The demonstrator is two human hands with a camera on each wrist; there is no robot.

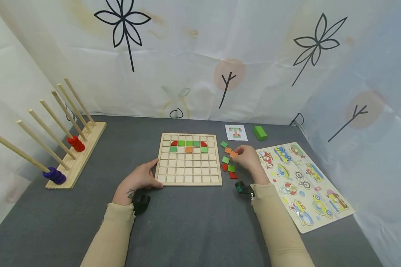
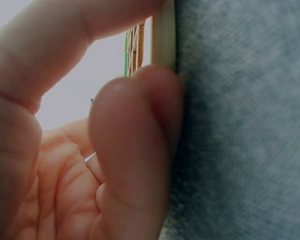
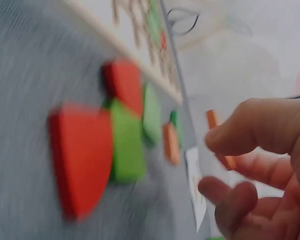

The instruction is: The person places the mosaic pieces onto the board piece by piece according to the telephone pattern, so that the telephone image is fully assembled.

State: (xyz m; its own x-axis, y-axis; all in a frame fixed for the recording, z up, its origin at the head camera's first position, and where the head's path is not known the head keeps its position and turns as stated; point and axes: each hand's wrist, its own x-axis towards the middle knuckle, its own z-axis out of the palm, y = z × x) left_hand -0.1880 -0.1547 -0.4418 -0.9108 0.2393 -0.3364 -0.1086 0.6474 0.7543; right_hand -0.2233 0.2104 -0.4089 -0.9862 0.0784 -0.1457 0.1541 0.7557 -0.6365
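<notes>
A wooden grid board [image 1: 187,184] holds red, green and orange tiles in its upper rows. My left hand [image 1: 138,180] touches the board's left edge, thumb near the lower left corner and forefinger higher up; the left wrist view shows the fingers [image 2: 130,140] at the board's edge [image 2: 163,40]. Right of the board, my right hand [image 1: 248,159] pinches an orange tile [image 1: 233,154]. In the right wrist view, thumb and fingers [image 3: 240,135] hold that tile [image 3: 212,118] above the cloth. Loose tiles lie nearby: green [image 1: 225,160], orange [image 1: 228,150] and red [image 1: 233,175].
A printed pattern card [image 1: 242,134] and a green block [image 1: 260,133] lie behind the loose tiles. A vehicle puzzle board [image 1: 307,193] lies at the right, partly under the right wrist. At the left stands a wooden peg rack [image 1: 87,154] with red and blue rings.
</notes>
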